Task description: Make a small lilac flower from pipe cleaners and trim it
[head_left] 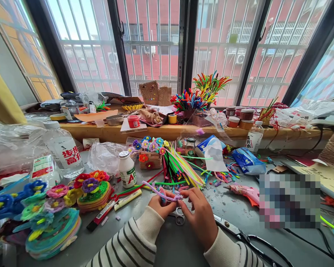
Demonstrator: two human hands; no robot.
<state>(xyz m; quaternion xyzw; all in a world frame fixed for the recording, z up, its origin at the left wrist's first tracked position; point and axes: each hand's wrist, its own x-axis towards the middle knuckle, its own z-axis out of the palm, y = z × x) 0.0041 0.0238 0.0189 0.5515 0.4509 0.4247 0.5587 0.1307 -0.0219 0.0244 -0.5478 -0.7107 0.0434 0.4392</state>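
A lilac pipe cleaner (178, 197) is pinched between both hands (202, 218), jutting leftward.

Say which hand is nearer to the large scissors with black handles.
Right. The right hand is beside the blade end of the large scissors; the left hand is farther off, beyond the right one. Both hold the lilac pipe cleaner.

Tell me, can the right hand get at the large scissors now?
Likely yes: the large scissors lie beside the right hand, pivot uncovered, though it is busy with a lilac pipe cleaner.
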